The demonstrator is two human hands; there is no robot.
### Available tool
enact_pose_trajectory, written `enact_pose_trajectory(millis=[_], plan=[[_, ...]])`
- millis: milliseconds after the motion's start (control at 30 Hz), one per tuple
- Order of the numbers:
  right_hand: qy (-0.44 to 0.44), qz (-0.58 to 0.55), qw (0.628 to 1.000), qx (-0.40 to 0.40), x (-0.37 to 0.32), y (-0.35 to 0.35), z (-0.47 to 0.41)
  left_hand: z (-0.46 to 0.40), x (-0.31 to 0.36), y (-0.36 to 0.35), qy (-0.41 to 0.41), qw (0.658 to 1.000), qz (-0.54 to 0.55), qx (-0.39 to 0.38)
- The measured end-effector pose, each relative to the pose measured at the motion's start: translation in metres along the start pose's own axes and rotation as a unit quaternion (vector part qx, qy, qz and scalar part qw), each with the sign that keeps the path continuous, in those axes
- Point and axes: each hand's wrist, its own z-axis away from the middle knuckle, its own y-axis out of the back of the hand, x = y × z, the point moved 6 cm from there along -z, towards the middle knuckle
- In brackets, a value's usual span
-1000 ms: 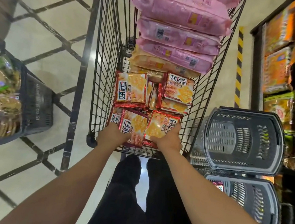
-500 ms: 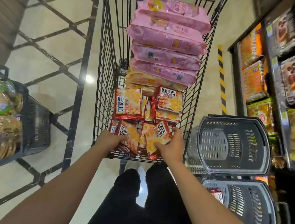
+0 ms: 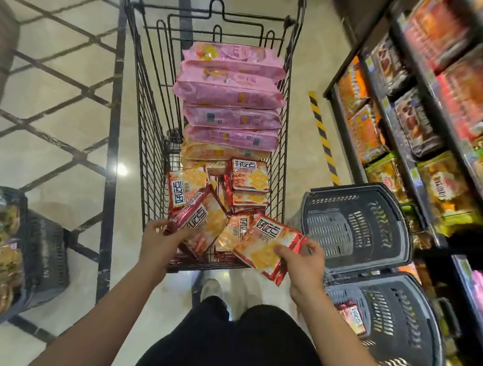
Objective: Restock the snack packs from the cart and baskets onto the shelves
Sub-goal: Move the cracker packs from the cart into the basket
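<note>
At near end of cart: left hand and right hand each grasp a cracker pack; pick-up step; next, carry right to shelves.

The cart in front of me is black-coated metal wire. The cracker packs I hold are glossy foil-like film; the baskets at right are matt grey plastic, the floor polished.

Pretty bright overhead store lighting, with a glare spot on the glossy floor. Wide-angle warping at the edges, and the shelves are smeared with motion blur.
</note>
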Motion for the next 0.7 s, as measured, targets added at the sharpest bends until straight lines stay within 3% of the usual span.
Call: enact_pose_trajectory(millis=[133,333,567,700], plan=[[-0.024,-0.062,0.998,0.022,0.010,0.046,0.008,0.016,0.014,-0.017,-0.046,0.999,0.020,-0.017],[-0.019,-0.106,0.993,0.043,0.026,0.135,0.019,0.029,0.010,-0.068,-0.075,0.992,0.007,-0.105],[-0.007,-0.200,0.974,0.101,0.066,0.237,0.050,0.100,-0.011,-0.157,-0.076,0.967,-0.071,-0.231],[-0.024,-0.235,0.965,0.118,0.105,0.291,0.068,0.132,-0.045,-0.202,-0.065,0.954,-0.154,-0.250]])
